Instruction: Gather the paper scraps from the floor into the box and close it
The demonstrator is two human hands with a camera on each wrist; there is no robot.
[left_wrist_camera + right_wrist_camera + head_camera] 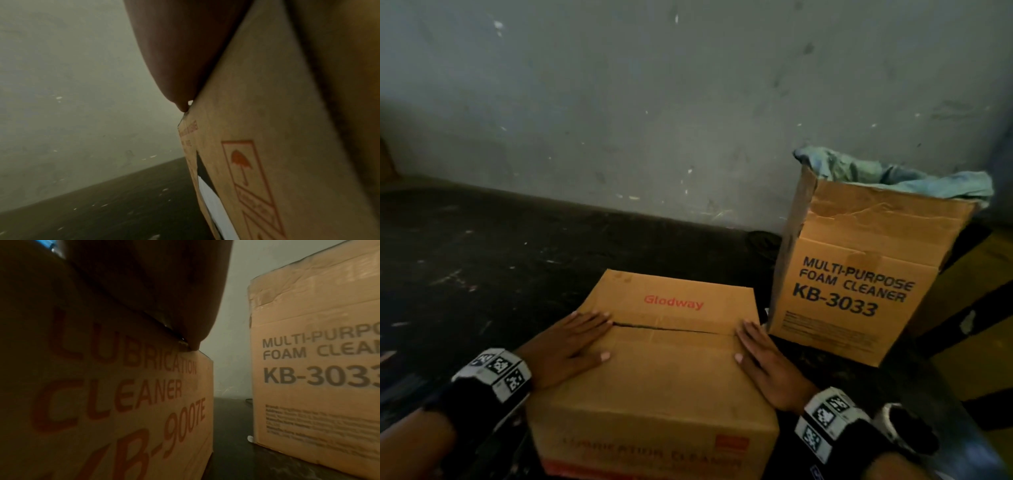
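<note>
I'm looking at a dark, scuffed concrete floor [482,260] flecked with pale specks, running back to a stained grey-green plaster wall [619,102]. Near me sits the low brown cardboard carton with red "Glodway" lettering [664,377], its top flaps folded down and meeting at a thin dark seam across the middle. My left hand [571,346] lies flat with fingers spread on the left end of that seam; my right hand [767,359] lies flat the same way on the right end. Both press the flaps, neither curls round anything.

Just right of it, a little farther back, stands a taller brown cardboard box printed "MULTI-PURPOSE FOAM CLEANER" [859,274], with blue-green crumpled cloth [893,174] at its open mouth.

My worry: the seam is untaped, so the flaps would likely spring up once I lift off. The left wrist view shows a white paper sheet [213,206] poking through a side gap; it could slip out. A small white scrap [250,438] at the tall box's foot may remain ungathered.
</note>
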